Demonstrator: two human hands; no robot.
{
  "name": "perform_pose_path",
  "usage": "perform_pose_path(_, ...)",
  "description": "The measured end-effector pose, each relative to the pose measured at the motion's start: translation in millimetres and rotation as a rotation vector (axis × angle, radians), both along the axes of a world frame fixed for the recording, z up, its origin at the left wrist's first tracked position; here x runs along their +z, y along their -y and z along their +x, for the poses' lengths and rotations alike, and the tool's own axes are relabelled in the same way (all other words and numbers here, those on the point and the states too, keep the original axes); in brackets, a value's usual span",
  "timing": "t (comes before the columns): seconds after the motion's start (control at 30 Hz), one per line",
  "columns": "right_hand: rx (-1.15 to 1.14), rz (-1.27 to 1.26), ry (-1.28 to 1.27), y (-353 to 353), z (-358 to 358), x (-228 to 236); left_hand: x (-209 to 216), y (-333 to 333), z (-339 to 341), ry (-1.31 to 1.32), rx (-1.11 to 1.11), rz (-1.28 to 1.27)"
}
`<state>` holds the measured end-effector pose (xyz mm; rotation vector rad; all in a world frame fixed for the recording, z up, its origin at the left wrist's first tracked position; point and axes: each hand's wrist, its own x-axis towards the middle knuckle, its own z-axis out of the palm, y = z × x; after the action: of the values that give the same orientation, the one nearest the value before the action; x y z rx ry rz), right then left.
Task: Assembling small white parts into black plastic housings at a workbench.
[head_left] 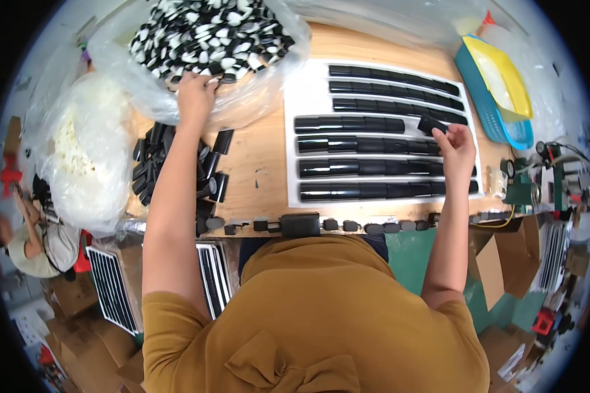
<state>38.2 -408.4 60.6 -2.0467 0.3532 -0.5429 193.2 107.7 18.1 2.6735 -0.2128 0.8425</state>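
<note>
My left hand [196, 98] reaches to the near edge of a heap of small black and white caps [210, 39] inside a large clear plastic bag [242, 105]. Its fingers look apart among the caps; their tips are partly hidden. Between the thumb and fingers of my right hand [457, 145] is a short glossy black cylinder [431, 125]. That hand hovers over the right part of a white board [308, 88], where several rows of black cylinders [367, 145] lie end to end. The held piece is beside the right end of a shorter row [349, 124].
Loose black cylinders [156, 157] are piled beside my left forearm. Left of them sits a clear bag of cream-coloured pieces [78, 147]. A blue basket [482, 98] with a yellow tray [505, 78] stands at right. Another person [36, 239] is at far left. Cardboard boxes [505, 262] flank me.
</note>
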Motion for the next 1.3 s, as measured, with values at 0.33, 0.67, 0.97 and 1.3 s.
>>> perform_pose_path(0.33,-0.053,-0.134,-0.176,-13.2,22.6,-14.2,48.3,60.1,-92.3,-0.145,-0.177,-1.087)
perform_pose_path(0.67,-0.086,-0.422,-0.174,-24.8,27.5,-11.2,52.4,91.9,-171.6,-0.365,-0.147,-1.418)
perform_pose_path(0.97,-0.03,0.12,-0.142,-3.2,19.7,-13.2,42.1,90.0,-197.6,-0.444,-0.086,-1.516)
perform_pose_path(1.3,-0.099,-0.375,-0.199,-1.2,29.0,-32.3,44.9,93.9,-203.7,-0.485,-0.106,-1.526)
